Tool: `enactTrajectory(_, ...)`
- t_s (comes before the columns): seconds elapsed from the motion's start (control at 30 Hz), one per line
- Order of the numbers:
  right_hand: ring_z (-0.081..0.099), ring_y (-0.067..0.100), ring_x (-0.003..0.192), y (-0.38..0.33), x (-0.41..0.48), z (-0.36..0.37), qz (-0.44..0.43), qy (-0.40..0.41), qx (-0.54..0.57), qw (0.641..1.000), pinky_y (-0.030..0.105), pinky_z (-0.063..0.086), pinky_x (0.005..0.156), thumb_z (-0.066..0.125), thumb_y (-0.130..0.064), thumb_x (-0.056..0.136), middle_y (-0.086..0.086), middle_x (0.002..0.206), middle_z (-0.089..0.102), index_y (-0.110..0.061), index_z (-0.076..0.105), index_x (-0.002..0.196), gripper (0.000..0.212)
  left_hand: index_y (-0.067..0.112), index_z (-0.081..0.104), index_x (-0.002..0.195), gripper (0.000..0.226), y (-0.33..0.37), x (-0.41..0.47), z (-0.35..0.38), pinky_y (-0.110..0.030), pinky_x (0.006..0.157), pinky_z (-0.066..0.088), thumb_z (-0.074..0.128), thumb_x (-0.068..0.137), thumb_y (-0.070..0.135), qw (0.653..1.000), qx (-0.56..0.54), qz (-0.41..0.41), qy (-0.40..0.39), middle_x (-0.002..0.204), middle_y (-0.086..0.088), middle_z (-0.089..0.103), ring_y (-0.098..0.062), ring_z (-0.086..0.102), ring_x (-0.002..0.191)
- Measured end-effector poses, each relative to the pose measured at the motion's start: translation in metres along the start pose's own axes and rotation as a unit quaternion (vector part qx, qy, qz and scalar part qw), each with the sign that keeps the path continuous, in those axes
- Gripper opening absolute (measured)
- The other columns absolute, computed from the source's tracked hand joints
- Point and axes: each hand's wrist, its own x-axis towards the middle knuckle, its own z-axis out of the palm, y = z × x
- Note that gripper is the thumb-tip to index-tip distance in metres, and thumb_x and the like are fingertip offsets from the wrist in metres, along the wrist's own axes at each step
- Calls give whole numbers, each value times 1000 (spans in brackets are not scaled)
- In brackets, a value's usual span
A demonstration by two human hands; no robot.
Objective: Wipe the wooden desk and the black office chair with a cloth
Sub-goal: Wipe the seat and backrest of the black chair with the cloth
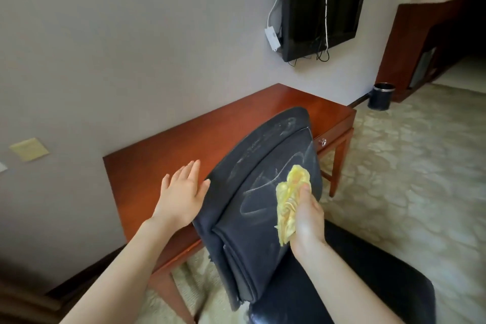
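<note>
Wiping the backrest of the black office chair (pixel 265 192) is the step in hand: the right hand (pixel 306 221) has its fingers curled round a bunched yellow cloth (pixel 289 197) and presses it against the padded face of the backrest, where pale curved streaks show across the dark surface. The left hand (pixel 184 192) is spread flat with straight fingers, its thumb side touching the backrest's outer edge, seemingly bracing it; it holds nothing. The chair stands just in front of the wooden tabletop (pixel 184 144), its backrest overlapping the desk's near edge in this view. To do this well, the left hand should probably hold the backrest steady while the cloth works in overlapping passes, since the streaks suggest dust is being smeared rather than lifted; refolding to a cleaner face of the cloth would likely help. The top rim and the seat (pixel 368 284) look yet to be covered. A black bin (pixel 381 96) sits on the floor well apart.
</note>
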Motion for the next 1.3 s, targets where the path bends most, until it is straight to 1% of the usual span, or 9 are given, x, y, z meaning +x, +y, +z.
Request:
enactTrajectory(0.17,55,7,113,38,-17,41,-94,-19,-37,995,30,41,100,44,-44,97,-17,118,61,-45,57,114,22,19,32,146,47,-5,-5,34,-15,108,20,27,103,36,943,-328,-50,-31,147,5,38,-15,29,139)
enactTrajectory(0.27,55,-2,112,57,-21,61,-149,-53,-79,984,14,43,92,47,-38,97,-24,111,64,-48,58,111,20,23,48,131,36,-3,-11,43,1,84,29,28,103,31,930,-364,-50,17,119,21,54,-9,48,116)
enactTrajectory(0.4,36,-9,129,75,-22,80,-224,-129,-168,951,11,34,103,48,-34,97,-21,143,42,-52,48,122,31,27,51,127,33,-2,-17,41,-4,85,35,29,102,31,925,-378,-34,33,114,18,61,3,55,104)
enactTrajectory(0.6,3,2,145,96,-7,70,-395,-244,-306,831,43,26,114,41,-37,98,-28,146,21,-42,35,135,38,44,52,110,28,3,-46,37,-5,79,39,27,96,44,912,-407,-45,24,103,26,62,3,58,99)
enactTrajectory(0.9,31,28,138,79,28,25,-593,-363,-338,634,50,42,103,50,-15,94,2,142,43,-11,56,131,38,59,44,115,29,34,-113,33,-1,91,32,30,97,41,925,-345,-142,73,113,48,49,23,43,112)
enactTrajectory(0.97,32,28,137,70,40,26,-589,-364,-336,639,48,41,104,55,-13,93,3,141,45,-11,56,130,37,64,43,111,28,40,-127,32,1,87,32,28,93,48,933,-307,-172,80,111,43,53,24,43,109)
enactTrajectory(1.13,21,23,143,41,78,42,-501,-371,-347,700,34,28,114,54,-11,95,-6,147,34,-18,48,137,43,23,55,92,45,42,-127,28,-43,83,46,21,96,53,954,-199,-197,110,88,4,61,-14,56,89)
enactTrajectory(1.23,13,16,145,21,104,57,-437,-329,-366,753,20,15,111,48,-18,99,-10,151,29,-27,42,141,44,23,56,120,53,54,-108,26,-36,103,38,22,96,57,943,-247,-211,72,119,9,61,-9,52,115)
enactTrajectory(1.3,15,16,145,9,122,70,-414,-296,-382,771,28,20,112,44,-23,100,-8,153,29,-30,41,142,42,35,52,130,52,58,-100,27,-28,109,32,24,93,58,908,-331,-254,48,130,19,55,1,46,122)
